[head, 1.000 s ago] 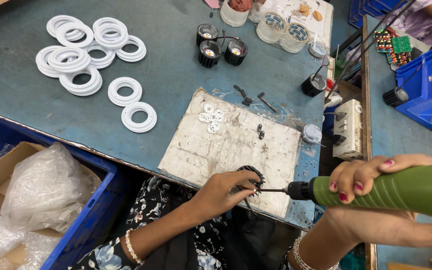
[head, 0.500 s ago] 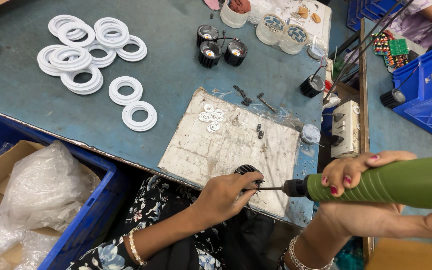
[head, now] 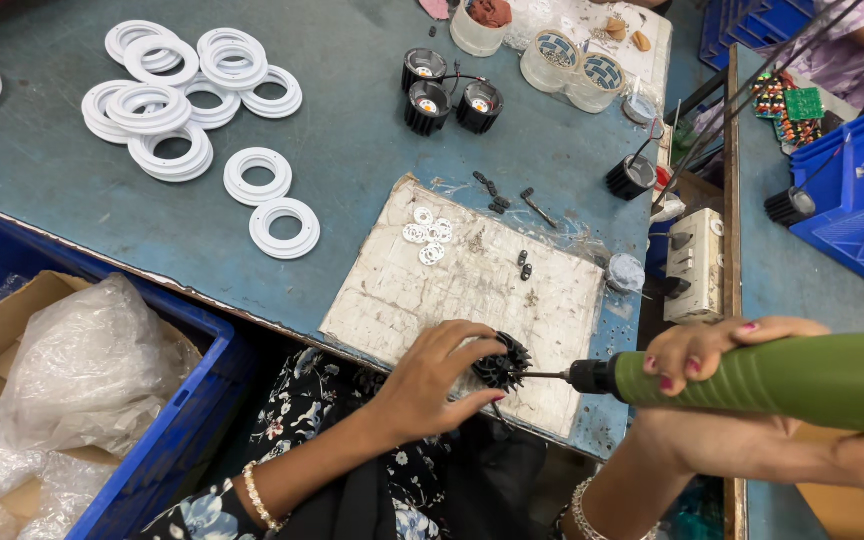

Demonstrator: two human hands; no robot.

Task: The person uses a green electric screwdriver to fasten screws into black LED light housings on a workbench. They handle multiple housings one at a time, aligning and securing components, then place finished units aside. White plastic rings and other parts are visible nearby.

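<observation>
Our left hand (head: pixel 432 385) grips a black finned heat sink (head: pixel 501 362) at the counter's (head: pixel 372 150) near edge; our right hand (head: pixel 722 355) holds a green electric screwdriver (head: pixel 752 380), whose bit might slip toward our fingers.

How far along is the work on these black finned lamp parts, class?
Done, it seems: three black lamp units with fitted centres stand together on the table. In hand: the left hand holds a black finned heat sink while the right hand drives the green electric screwdriver into it. Left: stacked white rings remain unused.
</observation>
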